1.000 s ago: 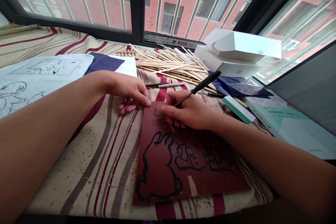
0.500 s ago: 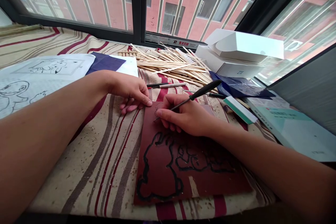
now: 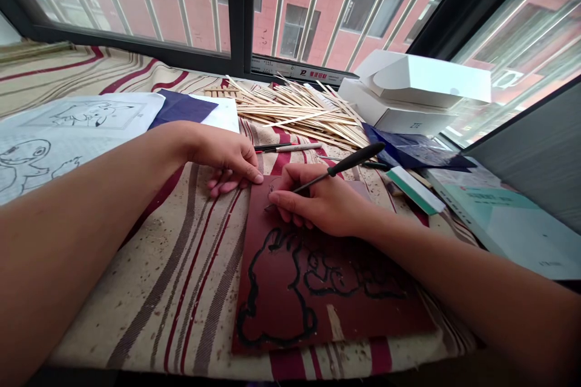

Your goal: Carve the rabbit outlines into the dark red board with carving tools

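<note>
A dark red board (image 3: 272, 290) with black grooved outlines of figures lies on the striped cloth. My right hand (image 3: 318, 196) is closed around a thin metal tool with a black handle (image 3: 356, 158); the tool's tip touches the upper left part of the board. At the board's top left corner rests my left hand (image 3: 233, 163), its thumb on the edge and its fingers loosely curled beside it, apart from one another, holding nothing.
Drawings on paper (image 3: 34, 154) and dark blue sheets (image 3: 184, 107) lie at the left. Behind are pens (image 3: 297, 147), thin wooden sticks (image 3: 299, 110) and a white box (image 3: 408, 91). A green-and-white box (image 3: 415, 189) and a book (image 3: 512, 211) lie at the right.
The tool's tip has shifted very slightly left on the board, and its handle has tilted down a little. My left hand stays where it was.
</note>
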A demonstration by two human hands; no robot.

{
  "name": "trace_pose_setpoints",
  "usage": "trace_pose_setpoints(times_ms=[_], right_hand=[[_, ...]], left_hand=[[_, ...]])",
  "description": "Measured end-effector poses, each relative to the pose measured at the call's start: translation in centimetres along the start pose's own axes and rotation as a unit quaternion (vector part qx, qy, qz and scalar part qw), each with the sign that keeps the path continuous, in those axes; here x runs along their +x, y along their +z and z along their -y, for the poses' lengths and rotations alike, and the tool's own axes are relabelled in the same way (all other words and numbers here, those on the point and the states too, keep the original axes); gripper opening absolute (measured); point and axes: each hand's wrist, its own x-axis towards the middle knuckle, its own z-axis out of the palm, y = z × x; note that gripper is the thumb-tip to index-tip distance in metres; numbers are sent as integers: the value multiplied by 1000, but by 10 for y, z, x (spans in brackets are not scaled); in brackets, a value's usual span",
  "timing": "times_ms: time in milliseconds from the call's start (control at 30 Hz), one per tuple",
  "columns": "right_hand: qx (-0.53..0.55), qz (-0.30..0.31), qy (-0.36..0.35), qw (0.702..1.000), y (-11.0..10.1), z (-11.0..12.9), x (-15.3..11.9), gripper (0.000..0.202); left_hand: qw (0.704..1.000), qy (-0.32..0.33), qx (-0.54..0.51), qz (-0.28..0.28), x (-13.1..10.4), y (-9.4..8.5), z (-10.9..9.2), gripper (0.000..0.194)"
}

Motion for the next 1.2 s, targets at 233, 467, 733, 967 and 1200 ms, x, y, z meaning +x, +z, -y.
trace_pose_setpoints(times_ms=[233,467,733,967,1200], right_hand=[[-8,2,7,1000,-3,-1,-2,30],[2,5,12,1000,-2,0,-2,33],[2,21,7,1000,-2,0,-1,31],[-20,21,-4,1000,-4,1,-2,27],[-18,22,-14,999,-4,2,-2,28]], left_hand=[[1000,3,8,-1,1,-1,1,49],[1000,8,12,-1,1,0,0,52],[1000,17,21,1,-1,0,0,51],[1000,11,13,2,0,0,-1,51],[1000,5,-4,1,0,-1,0,52]])
